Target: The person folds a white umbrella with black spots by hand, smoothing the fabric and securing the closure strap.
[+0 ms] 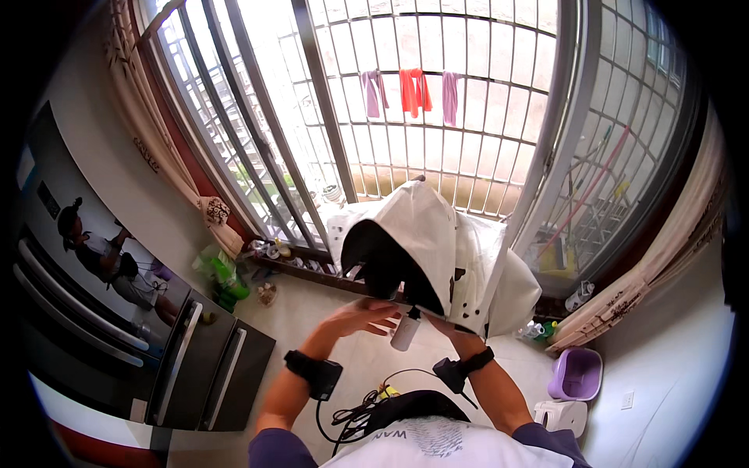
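In front of me, at chest height, is a white hooded cloth item (425,226) with a dark lining, like a jacket; its exact kind is unclear. Several small dark dots like snaps run along its right part. Below the hood opening hangs a pale tag (404,334). My left hand (361,317) is just left of the tag, fingers stretched out and apart, with nothing visible in it. At the fabric's lower right edge, my right hand (460,337) touches or supports the cloth; its fingers are hidden. Black bands with small boxes are strapped round both wrists.
A sliding glass door frame (546,156) and a barred window with hanging cloths (416,92) lie beyond. To the left are a dark fridge (187,359) and green bottles (226,281). On the right stand a purple bin (577,374) and a beige curtain (663,281).
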`<state>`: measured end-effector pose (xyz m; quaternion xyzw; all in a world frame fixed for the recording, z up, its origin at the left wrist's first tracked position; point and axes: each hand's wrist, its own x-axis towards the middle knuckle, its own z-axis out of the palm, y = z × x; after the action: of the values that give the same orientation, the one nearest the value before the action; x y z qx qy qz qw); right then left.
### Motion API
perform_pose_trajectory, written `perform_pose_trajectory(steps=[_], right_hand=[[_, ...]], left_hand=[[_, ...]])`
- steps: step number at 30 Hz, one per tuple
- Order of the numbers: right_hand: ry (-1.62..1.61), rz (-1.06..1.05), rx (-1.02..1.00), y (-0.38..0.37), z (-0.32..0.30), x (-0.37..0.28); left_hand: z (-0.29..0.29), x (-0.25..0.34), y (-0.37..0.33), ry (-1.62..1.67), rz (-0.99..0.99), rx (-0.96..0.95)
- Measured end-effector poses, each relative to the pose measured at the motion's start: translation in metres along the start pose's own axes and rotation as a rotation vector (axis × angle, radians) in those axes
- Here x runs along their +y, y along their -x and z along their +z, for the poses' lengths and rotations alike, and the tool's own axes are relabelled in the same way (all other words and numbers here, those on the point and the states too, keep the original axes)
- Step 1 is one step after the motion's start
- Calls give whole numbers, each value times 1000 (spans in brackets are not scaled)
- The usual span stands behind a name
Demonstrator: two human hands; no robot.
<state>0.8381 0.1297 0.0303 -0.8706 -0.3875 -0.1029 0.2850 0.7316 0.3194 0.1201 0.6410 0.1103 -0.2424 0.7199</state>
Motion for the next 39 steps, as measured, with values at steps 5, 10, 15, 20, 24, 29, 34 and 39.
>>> perform_pose_trajectory(steps=[5, 10, 15, 20, 24, 29, 34, 39], right_hand=[[-635, 153, -66, -39, 16, -7], [-1158, 362, -375, -85, 37, -26], [-1018, 397, -744, -100, 56, -44], [-662, -100, -699, -116, -4, -48], [-779, -36, -407, -176, -21, -60], [-627, -345, -364, -216, 4, -97], [-508, -441, -194, -237, 48, -98], [-799, -187, -138, -257, 30, -72]], left_hand=[[-28, -32, -56, 534, 348, -157], [-58, -19, -42, 588, 256, 175], [-95, -28, -49, 815, 232, 253], [-132, -31, -44, 723, 234, 485], [-139, -27, -36, 711, 186, 711], [-138, -20, -37, 659, 245, 829], [-118, -11, -33, 514, 271, 1069], [-135, -48, -13, 611, 353, 1183]])
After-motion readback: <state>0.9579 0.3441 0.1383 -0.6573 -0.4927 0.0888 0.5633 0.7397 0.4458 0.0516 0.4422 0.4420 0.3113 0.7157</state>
